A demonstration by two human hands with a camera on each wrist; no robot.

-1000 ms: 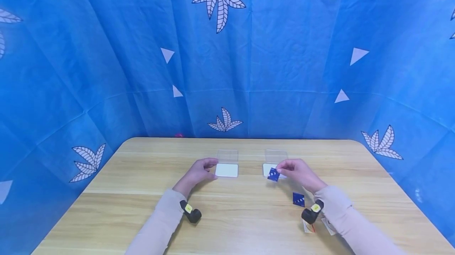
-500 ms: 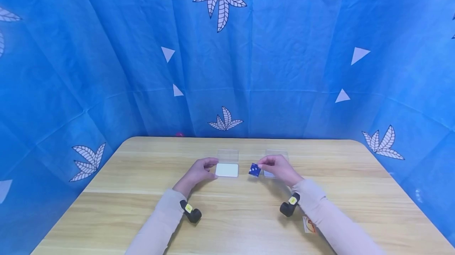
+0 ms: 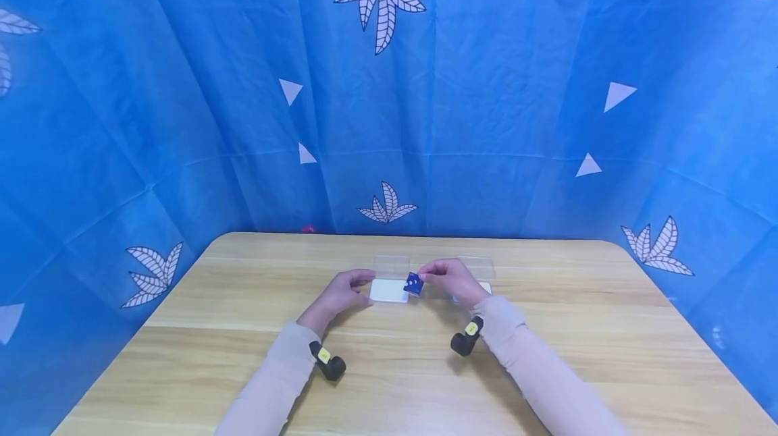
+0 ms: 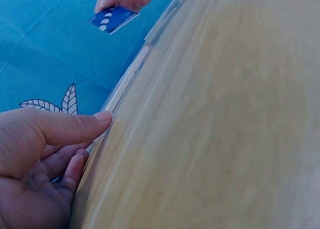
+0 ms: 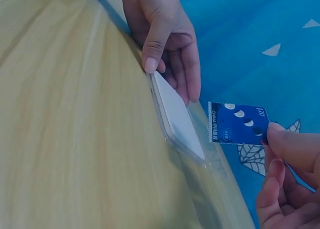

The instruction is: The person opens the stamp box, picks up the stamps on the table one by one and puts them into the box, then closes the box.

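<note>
My right hand (image 3: pixel 454 279) pinches a blue postage stamp (image 5: pixel 237 121) by one edge between thumb and fingertip. White moon phases and a perforated border show on it. In the head view the stamp overlaps the right edge of a small clear plastic case (image 3: pixel 389 291), whose inside is white and whose lid is raised at the back. My left hand (image 3: pixel 343 291) holds that case at its left side, thumb (image 5: pixel 152 59) at the near corner and the other fingers along the far side. The case lies flat on the table.
A second clear case (image 3: pixel 486 287) with its lid (image 3: pixel 478 267) raised stands to the right, partly behind my right hand. Both lie on a wooden table (image 3: pixel 389 368), with a blue patterned curtain (image 3: pixel 498 119) behind it.
My right hand has carried the stamp leftward from over the right case to the left case's edge. My left hand stays put. The other stamps on the table are now hidden by my right arm.
</note>
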